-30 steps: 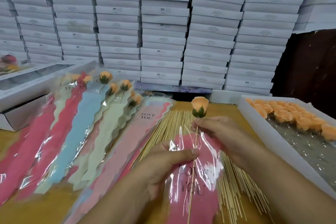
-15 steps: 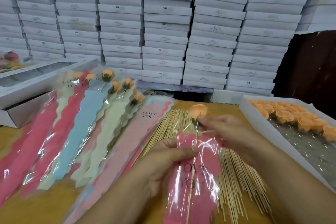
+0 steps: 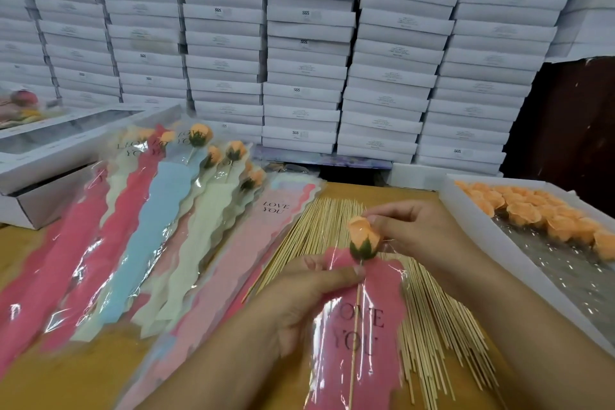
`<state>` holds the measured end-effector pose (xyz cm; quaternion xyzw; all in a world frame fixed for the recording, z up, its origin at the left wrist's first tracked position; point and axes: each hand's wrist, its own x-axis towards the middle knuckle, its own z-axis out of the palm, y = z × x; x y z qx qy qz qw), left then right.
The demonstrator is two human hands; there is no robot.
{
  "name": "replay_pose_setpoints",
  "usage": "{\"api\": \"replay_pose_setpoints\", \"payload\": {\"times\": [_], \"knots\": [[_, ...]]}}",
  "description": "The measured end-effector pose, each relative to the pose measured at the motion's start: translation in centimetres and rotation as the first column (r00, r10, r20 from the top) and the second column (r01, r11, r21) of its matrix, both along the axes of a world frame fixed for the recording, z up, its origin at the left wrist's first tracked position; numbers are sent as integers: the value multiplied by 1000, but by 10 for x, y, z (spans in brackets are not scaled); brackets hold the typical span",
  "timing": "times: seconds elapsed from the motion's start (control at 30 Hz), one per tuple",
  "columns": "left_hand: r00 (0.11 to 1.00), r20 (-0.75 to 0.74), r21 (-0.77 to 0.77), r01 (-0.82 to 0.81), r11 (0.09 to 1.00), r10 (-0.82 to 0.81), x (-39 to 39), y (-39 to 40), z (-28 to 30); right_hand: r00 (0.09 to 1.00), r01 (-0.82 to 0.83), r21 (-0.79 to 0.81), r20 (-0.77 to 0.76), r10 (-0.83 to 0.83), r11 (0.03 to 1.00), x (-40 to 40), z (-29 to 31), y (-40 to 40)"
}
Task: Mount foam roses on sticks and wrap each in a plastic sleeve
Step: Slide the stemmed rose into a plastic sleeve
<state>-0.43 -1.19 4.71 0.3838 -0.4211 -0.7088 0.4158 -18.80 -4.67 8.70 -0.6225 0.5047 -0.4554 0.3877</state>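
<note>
Glossy pink sleeve (image 3: 362, 326) holds thin stick (image 3: 355, 336), rounded foam rose (image 3: 363, 238).

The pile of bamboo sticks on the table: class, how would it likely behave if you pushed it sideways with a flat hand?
The bamboo sticks are thin, round and lying loose, so they would probably roll and scatter rather than slide together. They already fan out at the near end, suggesting nothing binds them. Each looks stiff and light, so even a gentle push could shift many.
</note>
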Motion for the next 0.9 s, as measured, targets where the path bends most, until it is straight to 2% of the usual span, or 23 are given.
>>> {"api": "replay_pose_setpoints", "payload": {"times": [0.17, 0.4, 0.6, 0.9], "knots": [[998, -39, 61, -38, 997, 41, -1, -2, -2, 1000, -16, 14, 16, 16, 1000, 6, -7, 3], [996, -73, 58, -41, 997, 45, -1, -3, -2, 991, -63, -26, -121, 59, 998, 2, -8, 4], [997, -61, 66, -46, 997, 50, -1, -9, -7, 996, -30, -36, -88, 27, 999, 4, -13, 6], [997, 8, 63, -80, 995, 80, 1, -11, -6, 993, -78, 25, -82, 80, 997, 9, -17, 11]]}}
